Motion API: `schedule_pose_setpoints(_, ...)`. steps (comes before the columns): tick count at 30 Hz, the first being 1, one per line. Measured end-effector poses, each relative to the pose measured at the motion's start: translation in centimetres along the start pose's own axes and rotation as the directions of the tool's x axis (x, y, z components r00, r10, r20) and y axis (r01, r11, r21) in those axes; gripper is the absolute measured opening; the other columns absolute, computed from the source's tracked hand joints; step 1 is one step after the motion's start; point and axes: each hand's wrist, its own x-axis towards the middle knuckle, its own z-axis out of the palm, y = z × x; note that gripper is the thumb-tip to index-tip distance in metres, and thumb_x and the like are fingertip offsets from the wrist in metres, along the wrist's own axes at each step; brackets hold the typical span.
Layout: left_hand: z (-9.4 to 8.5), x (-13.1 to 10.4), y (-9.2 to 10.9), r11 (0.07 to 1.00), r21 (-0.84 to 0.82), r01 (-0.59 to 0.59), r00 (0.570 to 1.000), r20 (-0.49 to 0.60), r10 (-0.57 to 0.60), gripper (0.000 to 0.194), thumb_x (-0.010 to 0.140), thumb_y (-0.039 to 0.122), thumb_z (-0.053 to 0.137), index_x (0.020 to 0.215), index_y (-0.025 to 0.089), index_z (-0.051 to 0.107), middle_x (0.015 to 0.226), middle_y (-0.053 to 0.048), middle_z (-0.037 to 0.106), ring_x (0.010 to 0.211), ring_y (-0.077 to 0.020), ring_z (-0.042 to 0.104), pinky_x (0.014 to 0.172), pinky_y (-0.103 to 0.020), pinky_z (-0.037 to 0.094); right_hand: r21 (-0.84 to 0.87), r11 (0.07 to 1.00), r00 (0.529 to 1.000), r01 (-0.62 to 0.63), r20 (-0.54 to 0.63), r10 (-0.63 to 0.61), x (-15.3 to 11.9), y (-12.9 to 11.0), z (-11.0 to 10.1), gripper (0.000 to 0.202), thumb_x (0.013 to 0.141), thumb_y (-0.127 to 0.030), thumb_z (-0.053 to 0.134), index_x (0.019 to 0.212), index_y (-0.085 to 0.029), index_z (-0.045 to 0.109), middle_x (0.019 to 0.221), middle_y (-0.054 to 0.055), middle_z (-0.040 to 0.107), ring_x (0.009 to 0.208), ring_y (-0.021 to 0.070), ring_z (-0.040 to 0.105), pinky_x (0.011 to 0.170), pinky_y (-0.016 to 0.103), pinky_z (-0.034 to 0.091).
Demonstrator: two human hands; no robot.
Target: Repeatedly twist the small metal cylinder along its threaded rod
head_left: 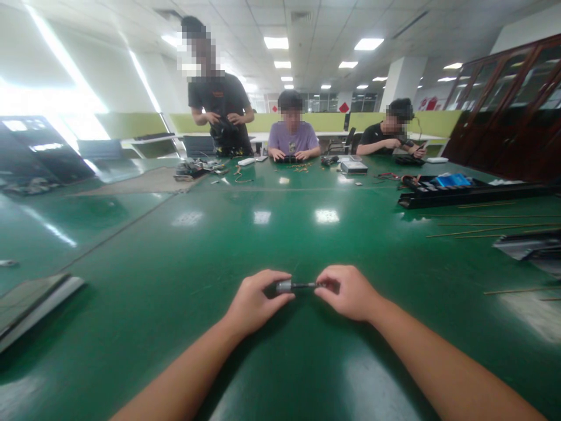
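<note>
Just above the green tabletop (280, 245), both hands are at a small silver cylinder (284, 286) with a thin dark shaft (303, 285) sticking out to the right. My left hand (258, 299) is closed on the cylinder, thumb below and fingers above. The far end of the shaft is pinched by my right hand (346, 290), whose fingertips hide its tip. The piece lies level between the hands. Its exact kind is too small to make out.
A flat panel (37, 304) lies at the left edge. To the right are thin brass-coloured rods (486, 225) and a long black tray (464, 194). Across the table, one person (219, 111) stands and two others sit among electronic parts (354, 166).
</note>
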Motion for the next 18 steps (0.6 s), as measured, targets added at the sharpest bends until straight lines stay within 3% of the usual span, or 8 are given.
schedule_pose_setpoints(6,-0.1,0.1,0.0,1.000,-0.008,0.020,1.000,-0.019,-0.020,0.029,0.079,0.031,0.075,0.108,0.025,0.069,0.101,-0.003,0.072,0.091,-0.0189,0.068,0.085,-0.031,0.054,0.002,1.000,1.000,0.001,-0.007,-0.001,0.0,0.0,-0.1,0.005,0.080,-0.023,0.070,0.084,-0.020,0.071,0.074,0.001,0.067,0.065,0.0145,0.059,0.063,0.026,0.043)
schedule_pose_setpoints(12,-0.6,0.3,-0.1,0.993,0.012,0.114,0.985,-0.129,-0.112,0.030,0.078,0.038,0.075,0.104,0.024,0.071,0.098,-0.005,0.070,0.089,-0.0209,0.065,0.082,-0.034,0.053,-0.044,0.997,0.991,-0.066,-0.119,0.060,0.2,0.6,0.1,0.006,0.080,-0.023,0.069,0.085,-0.020,0.071,0.076,0.002,0.069,0.066,0.0154,0.060,0.066,0.027,0.044)
schedule_pose_setpoints(15,-0.7,0.5,-0.1,0.950,-0.172,0.259,0.940,-0.182,-0.289,0.044,0.078,0.043,0.073,0.115,0.020,0.067,0.108,-0.007,0.071,0.097,-0.0243,0.066,0.092,-0.040,0.052,-0.048,0.993,0.985,-0.104,-0.142,0.097,0.3,1.0,0.2,0.007,0.078,-0.023,0.070,0.085,-0.020,0.071,0.076,0.002,0.069,0.067,0.0157,0.060,0.065,0.026,0.044)
schedule_pose_setpoints(18,-1.1,0.7,-0.2,0.796,-0.470,0.382,0.848,-0.163,-0.504,0.059,0.078,0.050,0.070,0.124,0.015,0.061,0.116,-0.011,0.069,0.107,-0.0266,0.065,0.103,-0.042,0.047,-0.044,0.990,0.982,-0.135,-0.143,0.127,0.4,1.3,0.3,0.010,0.077,-0.020,0.069,0.087,-0.021,0.071,0.077,0.001,0.070,0.068,0.0157,0.061,0.065,0.025,0.044)
